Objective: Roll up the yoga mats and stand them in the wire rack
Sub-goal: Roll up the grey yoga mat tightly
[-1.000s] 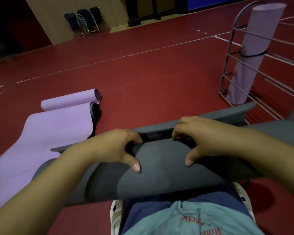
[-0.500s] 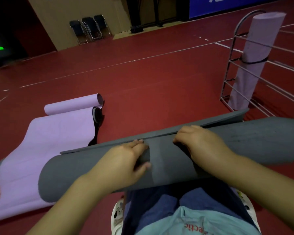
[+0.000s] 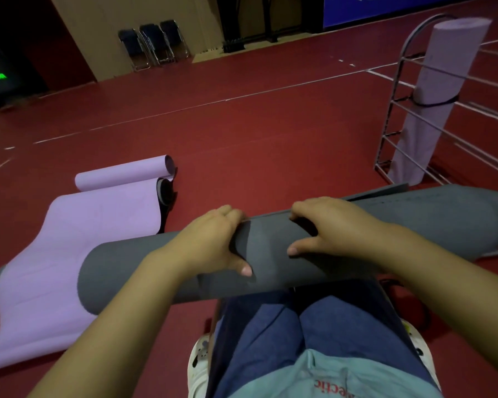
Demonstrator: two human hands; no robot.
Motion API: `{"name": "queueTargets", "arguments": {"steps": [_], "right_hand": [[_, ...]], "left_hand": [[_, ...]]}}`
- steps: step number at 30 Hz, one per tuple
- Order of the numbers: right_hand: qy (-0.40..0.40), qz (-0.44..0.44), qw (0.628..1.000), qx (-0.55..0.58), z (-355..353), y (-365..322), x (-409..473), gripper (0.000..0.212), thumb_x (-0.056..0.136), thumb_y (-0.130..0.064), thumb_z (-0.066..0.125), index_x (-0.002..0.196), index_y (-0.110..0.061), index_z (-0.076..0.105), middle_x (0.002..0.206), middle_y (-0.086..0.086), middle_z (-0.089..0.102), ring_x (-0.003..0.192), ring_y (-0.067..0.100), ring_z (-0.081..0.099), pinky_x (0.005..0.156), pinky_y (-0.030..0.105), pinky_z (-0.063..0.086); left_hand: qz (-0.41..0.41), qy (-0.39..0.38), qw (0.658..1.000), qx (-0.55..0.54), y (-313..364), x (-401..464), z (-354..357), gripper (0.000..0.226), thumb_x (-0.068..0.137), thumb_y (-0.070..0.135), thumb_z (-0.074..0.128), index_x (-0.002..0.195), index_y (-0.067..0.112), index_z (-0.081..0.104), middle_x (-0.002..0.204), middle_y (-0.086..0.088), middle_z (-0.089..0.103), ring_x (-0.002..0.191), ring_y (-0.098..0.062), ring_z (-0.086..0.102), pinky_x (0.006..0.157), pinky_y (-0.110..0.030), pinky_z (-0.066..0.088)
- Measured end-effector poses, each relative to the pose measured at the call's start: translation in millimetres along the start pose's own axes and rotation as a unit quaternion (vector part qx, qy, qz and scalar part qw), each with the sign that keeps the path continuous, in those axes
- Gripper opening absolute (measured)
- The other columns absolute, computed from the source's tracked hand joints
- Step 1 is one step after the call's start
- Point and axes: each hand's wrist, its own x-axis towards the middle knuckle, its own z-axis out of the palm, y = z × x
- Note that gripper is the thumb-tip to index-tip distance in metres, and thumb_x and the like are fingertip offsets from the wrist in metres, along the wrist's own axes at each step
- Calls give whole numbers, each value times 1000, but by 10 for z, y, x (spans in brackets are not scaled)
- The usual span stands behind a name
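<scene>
Two hands sit on a rolled grey mat (image 3: 270, 254) that lies crosswise above the person's knees, its left end over the red floor (image 3: 242, 133) and its right end reaching toward the wire rack (image 3: 391, 110). The left hand (image 3: 213, 242) curls over the top of the roll with its fingers hooked at the loose outer edge and its thumb pressed flat on the near side; its grip is clamped on the mat. The right hand (image 3: 328, 228) does the same just beside it, fingers tucked over the edge and thumb pointing left along the roll, also clamped on the mat. The loose flap of the grey mat shows as a thin strip behind the hands. A purple mat (image 3: 78, 239) lies mostly unrolled on the floor to the left, its far end curled into a small roll, with a dark strap (image 3: 166, 196) beside it. In the wire rack on the right a rolled purple mat (image 3: 431, 96) stands upright, bound by a dark band. Folding chairs (image 3: 153, 44) lean against the far wall.
</scene>
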Motion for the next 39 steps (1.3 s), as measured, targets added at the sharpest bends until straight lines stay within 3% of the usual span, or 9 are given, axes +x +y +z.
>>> {"name": "queueTargets", "arguments": {"steps": [7, 13, 18, 25, 28, 31, 34, 36, 39], "right_hand": [[-7, 32, 999, -13, -38, 83, 272, 59, 80, -59, 61, 130, -28, 56, 121, -1, 41, 116, 22, 37, 98, 40, 35], [15, -7, 999, 47, 77, 20, 374, 40, 89, -32, 62, 128, -38, 54, 130, -7, 47, 121, 20, 41, 101, 43, 37], [37, -23, 998, 43, 181, 5, 492, 41, 93, -12, 49, 129, -32, 54, 130, -3, 55, 116, 24, 48, 95, 42, 43], [-24, 12, 993, -112, 53, -330, 770, 67, 84, -76, 29, 140, -39, 35, 129, 16, 46, 117, 38, 45, 95, 46, 36], [-52, 25, 989, -134, 75, -420, 854, 76, 77, -82, 34, 135, -33, 42, 127, 16, 42, 116, 37, 42, 93, 45, 36], [-90, 41, 991, -95, 44, -387, 959, 71, 83, -76, 35, 139, -33, 42, 134, 16, 38, 122, 38, 40, 98, 46, 36], [-122, 26, 992, -30, 34, -360, 1084, 66, 87, -67, 42, 136, -23, 49, 135, 13, 34, 126, 34, 34, 107, 47, 33], [-110, 21, 993, -24, 68, -382, 1160, 62, 89, -58, 43, 130, -14, 54, 132, 11, 35, 124, 33, 34, 107, 46, 34], [-115, 23, 993, -20, 104, -475, 1204, 53, 92, -45, 37, 139, -22, 44, 135, 16, 37, 125, 36, 35, 105, 43, 34]], "left_hand": [[-38, -25, 992, -114, -195, 186, -39, 67, 65, 43, 83, 120, 18, 57, 114, 2, 56, 106, -17, 54, 93, -33, 44], [-29, -35, 996, -74, -300, 283, 14, 73, 71, 50, 76, 134, 22, 52, 105, -1, 39, 109, -23, 42, 100, -37, 37], [-91, 58, 981, -159, -304, 251, 119, 60, 76, 42, 76, 124, 17, 50, 118, -1, 58, 107, -20, 55, 90, -32, 44], [-65, 269, 948, -160, -311, 60, 540, 48, 87, 47, 52, 113, 10, 67, 116, -4, 65, 108, -16, 57, 95, -29, 43], [-150, 404, 787, -441, -304, -206, 575, 11, 89, 14, 63, 93, 14, 73, 97, 2, 71, 91, -6, 63, 84, -22, 50], [-181, 435, 448, -760, -553, -507, 692, 27, 93, 16, 51, 74, 15, 71, 79, 0, 73, 76, -11, 69, 73, -24, 57], [-198, 448, 216, -845, -756, -822, 1035, 24, 83, 29, 54, 67, 16, 66, 67, 1, 68, 59, -8, 63, 55, -17, 49], [-257, 436, 111, -856, -791, -942, 1360, 27, 82, 39, 53, 86, 14, 61, 83, -3, 69, 74, -13, 65, 66, -25, 50], [-286, 344, 37, -893, -798, -933, 1686, 60, 90, 60, 33, 118, 11, 54, 123, -18, 56, 114, -33, 55, 90, -53, 41]]}}
